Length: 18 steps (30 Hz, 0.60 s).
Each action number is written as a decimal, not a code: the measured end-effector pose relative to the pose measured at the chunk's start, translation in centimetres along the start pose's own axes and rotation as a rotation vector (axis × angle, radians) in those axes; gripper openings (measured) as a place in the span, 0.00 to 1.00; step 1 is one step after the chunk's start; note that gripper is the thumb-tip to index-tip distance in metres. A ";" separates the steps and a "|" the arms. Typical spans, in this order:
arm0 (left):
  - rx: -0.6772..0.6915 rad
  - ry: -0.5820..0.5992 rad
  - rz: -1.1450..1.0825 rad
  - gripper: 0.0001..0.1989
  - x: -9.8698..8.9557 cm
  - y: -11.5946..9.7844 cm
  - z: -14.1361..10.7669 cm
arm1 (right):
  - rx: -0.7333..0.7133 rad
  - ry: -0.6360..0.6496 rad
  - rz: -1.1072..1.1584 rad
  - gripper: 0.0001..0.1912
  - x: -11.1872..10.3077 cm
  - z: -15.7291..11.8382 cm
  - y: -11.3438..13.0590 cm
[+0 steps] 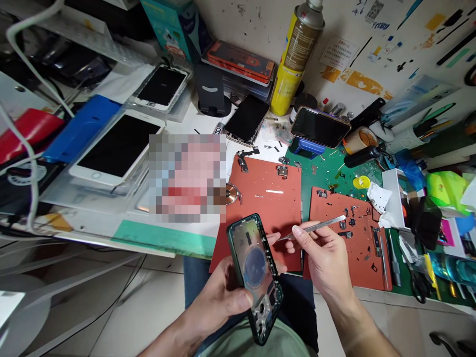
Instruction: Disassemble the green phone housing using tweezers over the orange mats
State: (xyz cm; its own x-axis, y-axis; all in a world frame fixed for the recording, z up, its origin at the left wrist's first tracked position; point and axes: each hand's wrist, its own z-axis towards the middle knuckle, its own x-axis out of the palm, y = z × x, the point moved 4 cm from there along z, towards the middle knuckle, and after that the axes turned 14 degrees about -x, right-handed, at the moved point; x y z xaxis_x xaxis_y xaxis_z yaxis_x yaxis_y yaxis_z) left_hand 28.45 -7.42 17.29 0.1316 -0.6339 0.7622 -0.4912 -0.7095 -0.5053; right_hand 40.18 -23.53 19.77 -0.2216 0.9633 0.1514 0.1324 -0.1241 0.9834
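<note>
A dark-rimmed, stripped phone back housing (255, 265) is tilted over my lap, its inner side facing up, with a round charging coil area and camera openings showing. My left hand (219, 293) grips it from the left, thumb over the edge. Between the thumb and fingers of my right hand (330, 259) is a pair of metal tweezers (324, 224), its thin tip pointing left near the housing's right rim. Beneath the hands lies a red mat (256, 181) bearing small parts; a second red mat (323, 263) holds several tiny components and screws.
White phone (115, 146) and another phone screen (161, 88) rest at left. A black phone (247, 118), a propped phone (320, 126) and a yellow spray can (293, 59) stand behind. Scissors (417, 280) and tools line the right edge. One patch is pixelated.
</note>
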 end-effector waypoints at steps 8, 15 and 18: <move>-0.036 -0.032 -0.035 0.33 0.0 -0.1 -0.1 | -0.010 0.018 -0.008 0.09 -0.1 0.0 -0.1; -0.004 -0.025 -0.065 0.35 0.1 -0.1 -0.1 | -0.037 -0.001 -0.035 0.09 -0.5 0.0 -0.2; 0.013 -0.058 -0.064 0.32 -0.1 -0.1 0.0 | -0.088 -0.025 -0.059 0.07 -0.8 -0.3 0.2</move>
State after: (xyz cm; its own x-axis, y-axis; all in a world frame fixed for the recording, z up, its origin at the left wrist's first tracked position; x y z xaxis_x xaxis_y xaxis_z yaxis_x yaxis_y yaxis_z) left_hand 28.54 -7.27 17.24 0.2117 -0.6037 0.7686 -0.4695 -0.7525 -0.4618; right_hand 40.13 -24.36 19.92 -0.2019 0.9752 0.0910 0.0337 -0.0859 0.9957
